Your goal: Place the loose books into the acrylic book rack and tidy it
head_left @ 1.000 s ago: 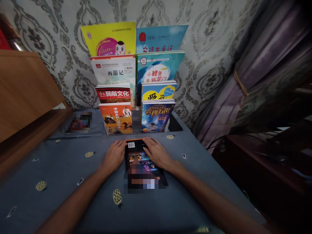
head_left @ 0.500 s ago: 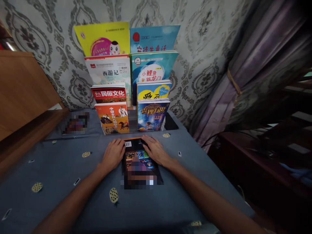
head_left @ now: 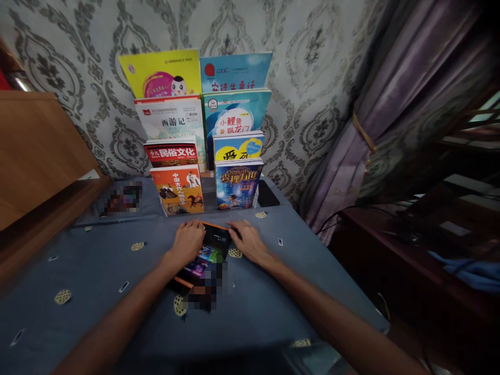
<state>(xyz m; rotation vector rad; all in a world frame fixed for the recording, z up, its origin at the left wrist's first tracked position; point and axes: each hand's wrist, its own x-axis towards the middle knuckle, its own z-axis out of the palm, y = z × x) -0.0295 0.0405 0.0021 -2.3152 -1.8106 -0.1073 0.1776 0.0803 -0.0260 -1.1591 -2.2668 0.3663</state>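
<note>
A dark book with an orange edge (head_left: 209,252) is tilted up off the blue patterned cloth (head_left: 97,271), its right side raised. My left hand (head_left: 188,240) lies on its upper left part with fingers curled over the top edge. To the right, my right hand (head_left: 247,240) has its fingers at the book's top right corner, bent around that edge. Just beyond both hands stands a tiered rack of children's books (head_left: 203,140) against the wall.
A wooden headboard or cabinet (head_left: 35,151) rises at the left. A black phone-like slab (head_left: 267,194) lies right of the rack. Purple curtains (head_left: 390,104) hang at the right, above a dark wooden surface with cables. Patterned wallpaper fills the back.
The book lay flat under both hands before. Now its right side is lifted and it has swung leftward, with my right hand off the cover and at its edge.
</note>
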